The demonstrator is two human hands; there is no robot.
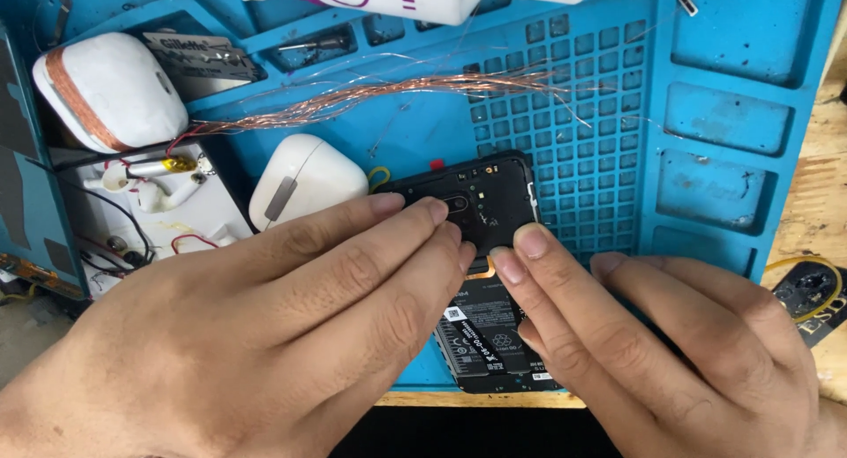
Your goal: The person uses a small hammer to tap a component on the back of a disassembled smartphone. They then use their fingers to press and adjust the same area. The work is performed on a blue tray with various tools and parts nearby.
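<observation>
Bright, even overhead light; soft shadows under both hands, mild glare on the white cases upper left, focus sharp.
</observation>
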